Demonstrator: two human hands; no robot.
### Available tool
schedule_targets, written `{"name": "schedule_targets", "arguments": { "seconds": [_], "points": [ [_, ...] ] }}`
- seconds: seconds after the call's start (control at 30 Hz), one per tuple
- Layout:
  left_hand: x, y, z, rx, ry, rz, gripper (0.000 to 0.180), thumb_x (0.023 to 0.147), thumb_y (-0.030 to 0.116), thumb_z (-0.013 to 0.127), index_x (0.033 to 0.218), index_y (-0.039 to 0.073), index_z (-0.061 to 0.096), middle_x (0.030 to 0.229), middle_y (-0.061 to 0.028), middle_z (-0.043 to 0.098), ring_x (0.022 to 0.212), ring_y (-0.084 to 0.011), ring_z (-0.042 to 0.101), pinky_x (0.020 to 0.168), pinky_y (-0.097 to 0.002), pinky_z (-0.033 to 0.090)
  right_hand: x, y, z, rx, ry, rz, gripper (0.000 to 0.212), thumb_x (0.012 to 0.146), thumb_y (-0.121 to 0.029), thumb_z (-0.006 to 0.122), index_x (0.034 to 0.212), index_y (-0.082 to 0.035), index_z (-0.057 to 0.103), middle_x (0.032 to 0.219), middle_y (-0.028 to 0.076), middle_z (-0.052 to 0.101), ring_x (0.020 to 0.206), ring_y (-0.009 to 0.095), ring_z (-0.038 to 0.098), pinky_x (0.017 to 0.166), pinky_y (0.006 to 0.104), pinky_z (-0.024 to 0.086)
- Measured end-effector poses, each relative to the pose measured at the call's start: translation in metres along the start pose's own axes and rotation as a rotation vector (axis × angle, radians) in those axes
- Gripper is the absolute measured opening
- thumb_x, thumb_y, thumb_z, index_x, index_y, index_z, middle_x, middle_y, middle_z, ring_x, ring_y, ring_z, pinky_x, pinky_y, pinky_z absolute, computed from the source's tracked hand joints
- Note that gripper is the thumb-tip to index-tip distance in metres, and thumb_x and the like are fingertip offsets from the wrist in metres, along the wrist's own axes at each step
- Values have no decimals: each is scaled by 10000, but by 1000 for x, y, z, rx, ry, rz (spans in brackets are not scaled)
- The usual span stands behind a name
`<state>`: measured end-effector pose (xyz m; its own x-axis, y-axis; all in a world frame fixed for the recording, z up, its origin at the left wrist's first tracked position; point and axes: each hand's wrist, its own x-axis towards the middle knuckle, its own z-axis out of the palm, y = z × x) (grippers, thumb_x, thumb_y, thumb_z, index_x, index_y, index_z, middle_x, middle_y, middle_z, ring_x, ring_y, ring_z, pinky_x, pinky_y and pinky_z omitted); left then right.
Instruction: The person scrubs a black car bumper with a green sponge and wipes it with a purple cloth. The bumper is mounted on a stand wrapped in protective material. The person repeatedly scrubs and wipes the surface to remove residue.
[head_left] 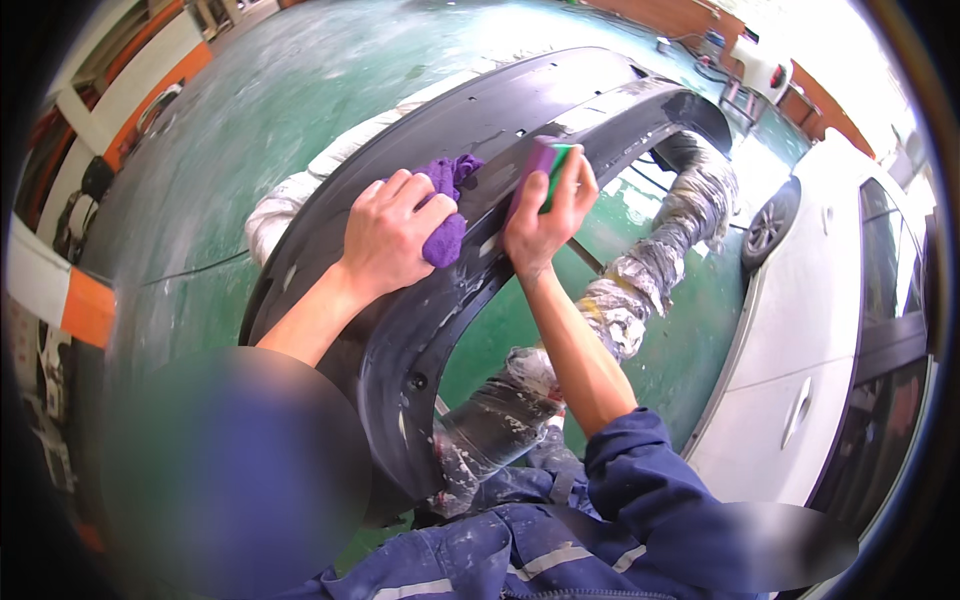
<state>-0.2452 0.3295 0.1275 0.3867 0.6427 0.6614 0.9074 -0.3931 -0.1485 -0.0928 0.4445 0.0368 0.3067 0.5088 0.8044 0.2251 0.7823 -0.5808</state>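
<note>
Dark blue workwear (480, 550) with pale stripes is closest, at six o'clock. Toward eleven o'clock, the left hand (390, 235) grasps a bunched purple cloth (447, 240) on a curved dark grey panel (430, 310). Toward one o'clock, the right hand (545, 228) grips a purple-and-green block (538, 162) at the panel's inner band. A wrapped tubular support (625, 290) stands toward three o'clock, a white car (775, 400) toward four.

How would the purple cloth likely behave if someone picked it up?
The purple cloth is probably floppy, since it bunches in folds around the left hand. It seems unlikely to roll, given its crumpled, uneven shape.
</note>
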Motion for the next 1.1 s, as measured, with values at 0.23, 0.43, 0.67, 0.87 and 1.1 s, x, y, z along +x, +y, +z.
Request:
{"name": "schedule_targets", "arguments": {
  "seconds": [0.23,0.43,0.67,0.87,1.1],
  "points": [
    [42,1,-2,18,164,219,258,738,222,754,987,163,723,897,-30,615,858,-237,638,656,-406,476,-24,-22,-2,-14,5,-63,606,946,-143,693,1472,115,539,1423,303,525,1253,386,528,973,410,479],
    [69,7,-21,-233,350,144,288,677,167,795,945,115,705,897,-56,664,839,-276,664,691,-396,517,-37,-28,4,-22,103,-69,621,951,-164,705,1489,95,535,1405,292,551,1218,436,548,1021,464,466],
    [41,-21,6,-395,-56,-417,334,790,141,831,1068,110,650,942,-140,701,932,-397,701,791,-486,556,-23,-27,9,-93,156,20,659,917,-156,735,1462,146,523,1394,310,559,1212,441,562,986,469,506],
    [31,-20,9,-99,-176,-155,545,780,390,877,1268,194,734,1223,-97,632,1123,-340,648,893,-481,562,-14,-15,-7,-69,93,-66,664,905,-168,750,1450,145,537,1433,299,526,1157,399,570,942,449,511],
    [9,-31,36,-240,155,-225,554,746,182,891,1274,150,727,1349,-141,611,1221,-382,615,1000,-462,536,-12,-8,-6,-46,-12,-265,695,858,-161,751,1465,109,547,1412,336,528,1183,447,585,964,494,500]
  ]
}}
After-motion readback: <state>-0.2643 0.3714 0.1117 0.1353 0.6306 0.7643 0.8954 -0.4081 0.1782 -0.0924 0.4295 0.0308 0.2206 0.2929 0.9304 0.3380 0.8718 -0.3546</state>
